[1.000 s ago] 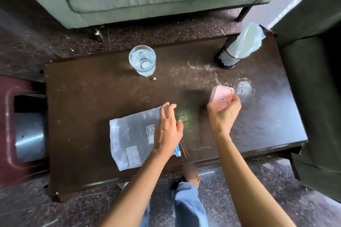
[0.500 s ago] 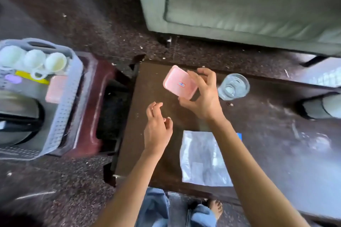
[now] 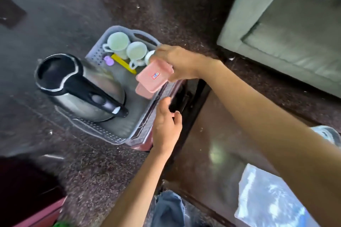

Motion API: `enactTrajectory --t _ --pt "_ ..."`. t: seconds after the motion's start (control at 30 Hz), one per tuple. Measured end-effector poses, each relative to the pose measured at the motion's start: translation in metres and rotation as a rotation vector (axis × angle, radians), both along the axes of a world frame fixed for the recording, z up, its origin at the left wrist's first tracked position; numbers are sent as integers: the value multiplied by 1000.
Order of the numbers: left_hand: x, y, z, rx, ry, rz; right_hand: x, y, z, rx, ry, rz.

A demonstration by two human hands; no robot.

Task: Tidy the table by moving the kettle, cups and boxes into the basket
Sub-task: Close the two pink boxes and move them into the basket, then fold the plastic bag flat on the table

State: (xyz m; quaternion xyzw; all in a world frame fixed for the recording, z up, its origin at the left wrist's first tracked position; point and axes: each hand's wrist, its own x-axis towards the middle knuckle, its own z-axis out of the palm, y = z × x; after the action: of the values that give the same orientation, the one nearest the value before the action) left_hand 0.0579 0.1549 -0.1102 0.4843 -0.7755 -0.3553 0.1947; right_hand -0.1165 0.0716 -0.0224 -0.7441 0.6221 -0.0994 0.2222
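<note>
My right hand [image 3: 177, 61] grips a small pink box [image 3: 154, 77] and holds it tilted over the right side of the grey plastic basket [image 3: 114, 134]. Below it a second pink box [image 3: 143, 91] lies in the basket. A steel kettle [image 3: 81, 88] with a black handle stands in the basket's left half. Several white cups [image 3: 118, 41] sit at its far end, one partly hidden by my right hand. My left hand [image 3: 166, 125] hovers beside the basket's right wall with loosely curled fingers, holding nothing.
The basket rests on a dark red stool [image 3: 142, 146] left of the brown table [image 3: 212, 134]. A clear plastic bag [image 3: 267, 199] lies on the table at the lower right. A grey-green sofa [image 3: 286, 14] stands at the upper right. A yellow strip [image 3: 122, 63] and a purple bit [image 3: 108, 61] lie in the basket.
My right hand carried the pink box leftward from above the table to over the basket. My left hand followed to the basket's edge. The view swung left.
</note>
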Motion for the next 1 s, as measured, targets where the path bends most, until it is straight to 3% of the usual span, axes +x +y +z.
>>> enactTrajectory --t 0.17,0.4,0.77,0.9,1.0 --pt "25 -8 -15 -35 -66 -116 33 -56 -14 192 140 154" --pt "38 -2 -20 -70 -116 -220 40 -62 -8 357 201 114" --pt "29 18 -22 -54 -143 -247 37 -34 -7 243 403 157" --pt "17 28 -17 -94 -180 -242 37 -4 -3 154 293 47" --pt "5 47 -14 -72 -155 -243 33 37 -9 -47 72 -118"
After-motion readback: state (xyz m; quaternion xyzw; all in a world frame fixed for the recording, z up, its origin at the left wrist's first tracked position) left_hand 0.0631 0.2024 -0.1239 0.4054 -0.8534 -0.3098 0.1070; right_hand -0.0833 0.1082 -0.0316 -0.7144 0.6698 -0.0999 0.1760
